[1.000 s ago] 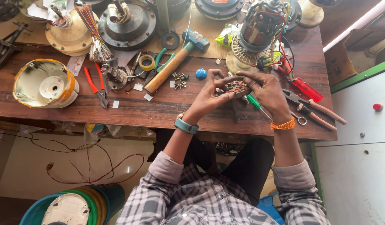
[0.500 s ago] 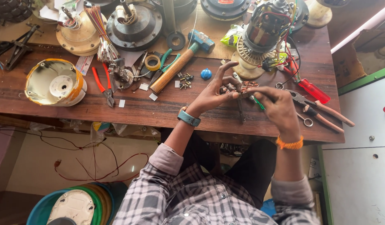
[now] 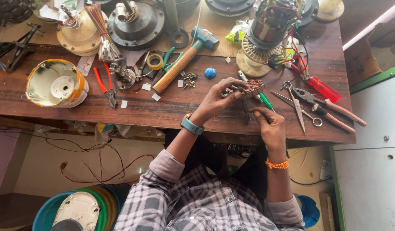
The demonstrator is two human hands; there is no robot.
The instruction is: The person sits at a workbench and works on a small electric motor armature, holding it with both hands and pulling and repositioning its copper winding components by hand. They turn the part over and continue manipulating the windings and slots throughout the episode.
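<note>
Working position: person seated at a wooden workbench (image 3: 171, 107), both hands raised just above its near edge.
Left hand (image 3: 216, 99): fingers curled around a small copper-wound stator (image 3: 248, 87), gripping it from the left and keeping it clear of the bench, probably so the windings face up for access.
Right hand (image 3: 271, 126): closed on a green-handled screwdriver (image 3: 265, 102), its tip reaching up to the stator's underside; the grip looks low and firm, likely for steady prying or turning.
Stator location: between the two hands, above the bench, right of centre.
Loose hardware: small screws (image 3: 189, 79) lie in a cluster on bare wood near a blue cap (image 3: 210, 72), not in any tray.
Tools laid by: hammer (image 3: 182, 62) angled across the middle; scissors (image 3: 298, 105) and pliers (image 3: 323, 105) to the right, within reach of the right hand.
Containers: cream motor housing (image 3: 56, 83) at left sits open side up, hollow apart from its central hub; teal tub (image 3: 50, 209) on the floor holds a pale cover.
</note>
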